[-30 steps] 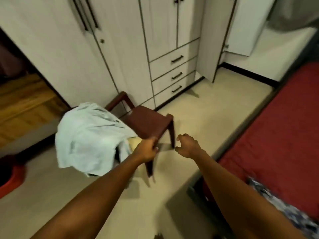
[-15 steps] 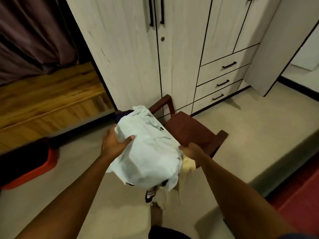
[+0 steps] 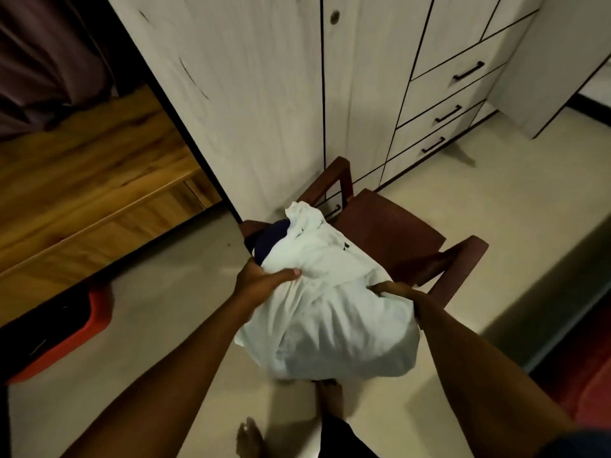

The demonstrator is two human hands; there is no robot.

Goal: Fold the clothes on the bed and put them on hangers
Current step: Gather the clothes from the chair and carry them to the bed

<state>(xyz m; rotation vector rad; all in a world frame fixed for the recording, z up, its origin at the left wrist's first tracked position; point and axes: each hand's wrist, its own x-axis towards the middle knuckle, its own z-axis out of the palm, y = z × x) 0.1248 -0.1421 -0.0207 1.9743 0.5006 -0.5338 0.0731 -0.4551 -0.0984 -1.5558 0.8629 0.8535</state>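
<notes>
- shirt (image 3: pixel 330 312): pale white, plain
- garment under it (image 3: pixel 269 241): dark navy
- chair (image 3: pixel 390 233): reddish-brown
- wardrobe (image 3: pixel 264 94): off-white woodgrain, black handles
- floor (image 3: pixel 165 325): cream

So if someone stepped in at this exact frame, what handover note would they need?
Left hand: grip closed on the upper left of the pale clothes bundle.
Right hand: gripping the bundle's right side.
A dark garment shows at the bundle's top. The bundle is over the front of the brown chair, beside the wardrobe.
Done: clothes gathered in both hands.
Left: no folding visible, no hangers in view; the bed edge is at lower right.
</notes>
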